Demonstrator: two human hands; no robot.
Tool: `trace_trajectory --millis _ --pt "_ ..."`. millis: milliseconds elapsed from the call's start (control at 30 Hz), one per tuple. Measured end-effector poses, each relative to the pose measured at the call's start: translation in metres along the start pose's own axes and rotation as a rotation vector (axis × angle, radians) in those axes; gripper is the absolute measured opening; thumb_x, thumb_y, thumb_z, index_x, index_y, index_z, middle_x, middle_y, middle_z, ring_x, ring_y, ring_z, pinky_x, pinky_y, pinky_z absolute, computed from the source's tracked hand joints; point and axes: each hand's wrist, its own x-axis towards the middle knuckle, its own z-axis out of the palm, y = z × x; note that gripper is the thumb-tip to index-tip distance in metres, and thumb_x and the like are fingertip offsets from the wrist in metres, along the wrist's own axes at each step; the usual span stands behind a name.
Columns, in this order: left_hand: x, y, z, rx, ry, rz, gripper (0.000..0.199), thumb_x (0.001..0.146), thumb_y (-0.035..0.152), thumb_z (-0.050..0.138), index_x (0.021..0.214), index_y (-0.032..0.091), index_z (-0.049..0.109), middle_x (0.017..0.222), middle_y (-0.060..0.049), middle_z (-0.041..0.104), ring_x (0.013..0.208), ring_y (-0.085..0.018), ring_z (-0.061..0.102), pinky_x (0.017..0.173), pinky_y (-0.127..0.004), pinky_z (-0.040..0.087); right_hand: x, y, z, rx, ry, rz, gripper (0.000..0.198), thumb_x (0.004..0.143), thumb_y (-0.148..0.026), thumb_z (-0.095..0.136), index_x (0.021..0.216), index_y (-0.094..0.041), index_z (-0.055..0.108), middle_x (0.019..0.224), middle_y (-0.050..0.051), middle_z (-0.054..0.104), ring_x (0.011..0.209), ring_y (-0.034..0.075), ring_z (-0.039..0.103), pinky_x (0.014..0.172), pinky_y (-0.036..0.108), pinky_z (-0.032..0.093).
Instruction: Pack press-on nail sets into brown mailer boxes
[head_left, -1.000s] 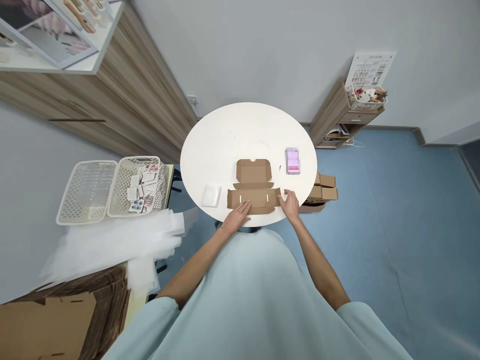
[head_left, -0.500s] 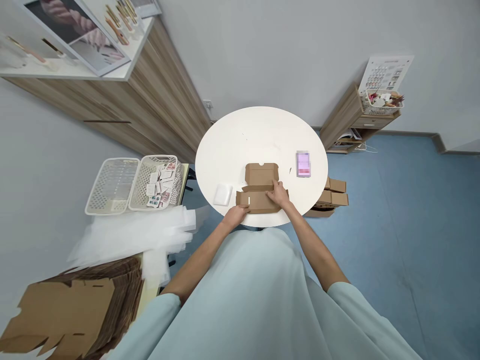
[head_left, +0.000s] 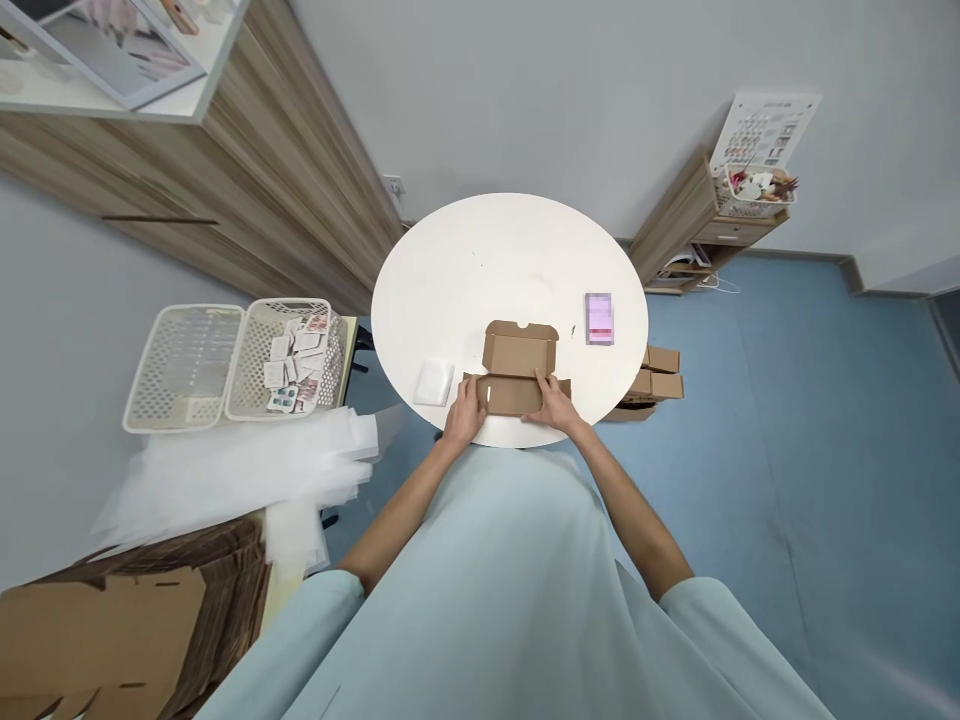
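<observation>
A brown cardboard box (head_left: 519, 355), partly folded, lies on the white oval table (head_left: 495, 250) near its front edge. Its lid panel stretches away from me, and side flaps stick up from the nearer half. At the left end of that half, my left hand (head_left: 465, 413) grips the cardboard. My right hand (head_left: 555, 405) holds the right part, thumb at the front wall and fingers at the fold. A white packet (head_left: 433, 383) rests left of the box. To the right is a pixelated purple rectangle (head_left: 598, 318).
Left of the table stand a white basket (head_left: 251, 390) of small cards, an open translucent bin (head_left: 180, 370), white foam sleeves (head_left: 262, 455) and stacked flat cardboard (head_left: 97, 630). Folded brown boxes (head_left: 664, 385) sit at right below table height. A wooden cabinet (head_left: 300, 150) rises at back left.
The box's front wall and side flaps now stand more upright. My left hand has moved up onto the left end, and my right hand has shifted toward the front wall. The view has shifted slightly.
</observation>
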Motion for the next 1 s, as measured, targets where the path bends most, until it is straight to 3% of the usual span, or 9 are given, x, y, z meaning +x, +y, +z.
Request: trace_trajectory --millis 167,267,333,400,467,567,667,800,1000 --pt "0.011 0.008 -0.002 0.088 -0.096 0.057 0.055 0.095 0.009 0.047 0.148 0.020 0.055 0.135 -0.015 0.064 0.120 -0.031 0.065 0.100 -0.043 0.056 0.004 -0.002 -0.009 0.001 -0.007 -0.018 0.124 0.077 -0.043 0.090 0.172 -0.030 0.012 0.165 0.021 0.031 0.136 0.038 0.058 0.106 0.046 0.051" --pt "0.007 0.009 -0.006 0.123 0.041 0.062 0.059 0.092 0.009 0.052 0.150 0.019 0.053 0.140 -0.017 0.060 0.129 -0.032 0.059 0.104 -0.044 0.053 0.006 -0.001 -0.011 0.002 -0.016 -0.024 0.124 0.076 -0.044 0.091 0.172 -0.032 0.013 0.165 0.021 0.031 0.132 0.037 0.061 0.105 0.046 0.052" --pt "0.004 0.006 -0.009 0.140 0.186 -0.023 0.062 0.091 0.014 0.059 0.152 0.016 0.050 0.144 -0.020 0.056 0.134 -0.034 0.055 0.106 -0.046 0.052 0.006 0.000 -0.011 0.000 -0.016 -0.029 0.123 0.077 -0.046 0.090 0.172 -0.032 0.013 0.165 0.021 0.031 0.131 0.037 0.062 0.105 0.046 0.052" --pt "0.003 0.003 -0.014 0.136 0.233 -0.158 0.056 0.091 0.023 0.064 0.145 0.014 0.054 0.140 -0.021 0.059 0.131 -0.035 0.058 0.104 -0.047 0.053 0.007 0.000 -0.010 -0.003 -0.012 -0.031 0.122 0.077 -0.047 0.090 0.171 -0.032 0.014 0.165 0.021 0.030 0.131 0.037 0.062 0.104 0.045 0.052" --pt "0.005 0.000 -0.018 0.102 0.165 -0.243 0.037 0.094 0.028 0.063 0.129 0.016 0.064 0.128 -0.017 0.068 0.119 -0.032 0.065 0.100 -0.044 0.054 0.009 -0.001 -0.010 -0.004 -0.008 -0.029 0.120 0.078 -0.048 0.089 0.171 -0.031 0.014 0.165 0.021 0.031 0.130 0.037 0.062 0.104 0.045 0.052" --pt "0.010 0.003 -0.024 0.024 0.066 -0.259 0.020 0.098 0.030 0.058 0.112 0.020 0.068 0.112 -0.011 0.076 0.101 -0.027 0.073 0.093 -0.038 0.054 0.012 -0.001 -0.010 -0.004 -0.005 -0.033 0.119 0.079 -0.048 0.089 0.171 -0.031 0.015 0.165 0.021 0.032 0.131 0.037 0.062 0.103 0.045 0.052" --pt "0.012 0.014 -0.027 -0.032 0.048 -0.239 0.024 0.098 0.039 0.063 0.112 0.021 0.068 0.106 -0.008 0.079 0.094 -0.026 0.075 0.089 -0.037 0.054 0.016 0.000 -0.009 -0.003 -0.002 -0.040 0.120 0.079 -0.048 0.089 0.171 -0.031 0.014 0.166 0.022 0.030 0.134 0.037 0.060 0.105 0.045 0.052" --pt "0.014 0.029 -0.024 -0.089 0.020 -0.176 0.035 0.097 0.053 0.066 0.112 0.021 0.068 0.117 -0.008 0.078 0.093 -0.024 0.074 0.088 -0.036 0.053 0.018 0.002 -0.006 -0.002 -0.014 -0.029 0.127 0.075 -0.047 0.092 0.172 -0.029 0.011 0.168 0.023 0.026 0.140 0.039 0.055 0.107 0.045 0.051" --pt "0.024 0.028 -0.009 -0.003 0.007 -0.228 0.016 0.095 0.026 0.065 0.109 0.019 0.062 0.111 -0.009 0.076 0.094 -0.024 0.070 0.083 -0.034 0.049 0.019 0.003 -0.004 0.004 -0.025 -0.034 0.133 0.070 -0.045 0.095 0.172 -0.029 0.010 0.171 0.024 0.019 0.145 0.041 0.051 0.108 0.046 0.051"
